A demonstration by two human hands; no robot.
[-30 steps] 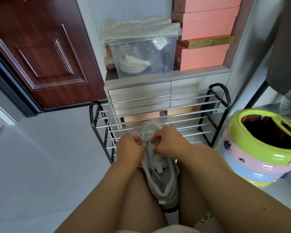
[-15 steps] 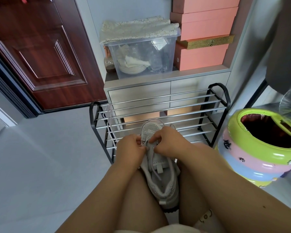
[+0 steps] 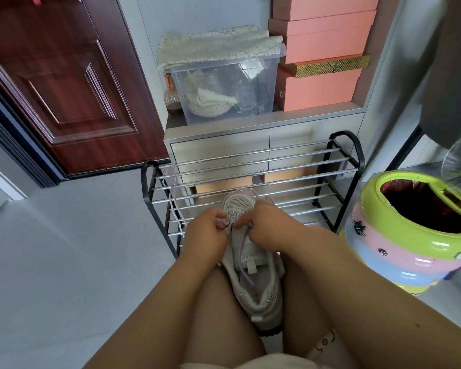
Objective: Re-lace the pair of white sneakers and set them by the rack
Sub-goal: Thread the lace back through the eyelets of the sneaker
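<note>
White sneaker is lying between the person's knees, toe pointing toward the shoe rack, heel toward the camera. Only one shoe of the pair is showing.

Left hand is sitting at the left side of the eyelet row, fingers curled, pinching the lace near the toe end. Right hand is at the right side, fingers curled down onto the same lace section; the fingertips of the two hands are nearly meeting over the shoe's centre line. Exact eyelet being worked: cannot tell, fingers are covering it.

Versus a second ago: both hands are staying on the forefoot, with only small finger shifts. Left hand is sitting slightly lower and closer to the right one than a second ago. Sneaker is not moving off the lap. A loose lace tail is trailing down over the tongue toward the heel opening, same as before.

A second pale lace is draping over the left end of the rack, hanging down through the bars.

Surroundings: rack is standing against a grey drawer unit. Clear plastic bin with dishes is sitting on top, a cloth over it; pink boxes are stacked beside it on the right. Multicoloured ringed bin with a dark liner is standing right of the rack. Dark red door at upper left.
</note>
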